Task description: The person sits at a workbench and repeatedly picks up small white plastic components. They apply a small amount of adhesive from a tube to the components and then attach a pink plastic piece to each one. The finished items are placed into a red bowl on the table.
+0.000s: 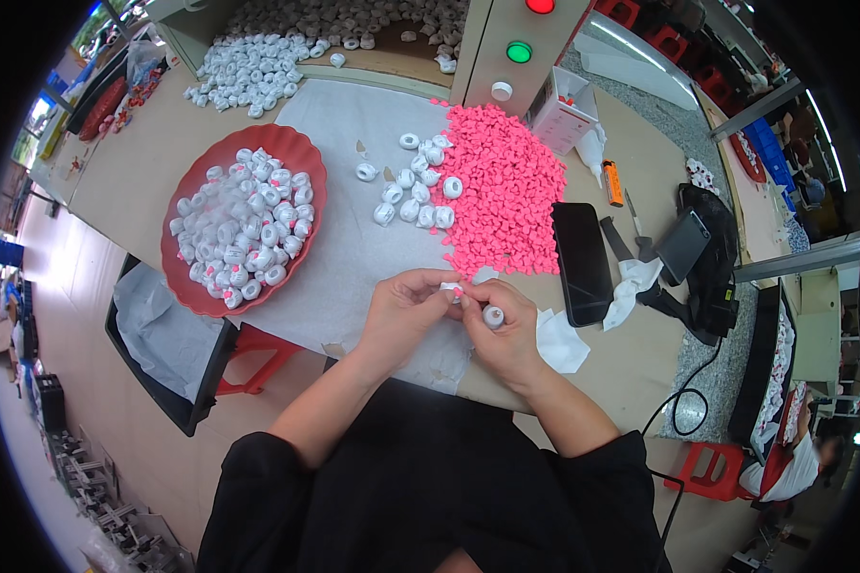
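Note:
My left hand pinches a small white rounded piece, like the others in the bowl, near the table's front edge. A tiny pink piece sits against it, at the fingertips of both hands. My right hand is closed, with a small white bottle-like object held in its curled fingers; its full shape is hidden. Just beyond the hands spreads a large heap of pink pieces. Several loose white pieces lie at its left side on a white sheet.
A red scalloped bowl of white pieces, some with pink bits, stands left. Right lie a black phone, an orange lighter, a knife and crumpled tissue. A cabinet with lit buttons stands behind; a black tray sits lower left.

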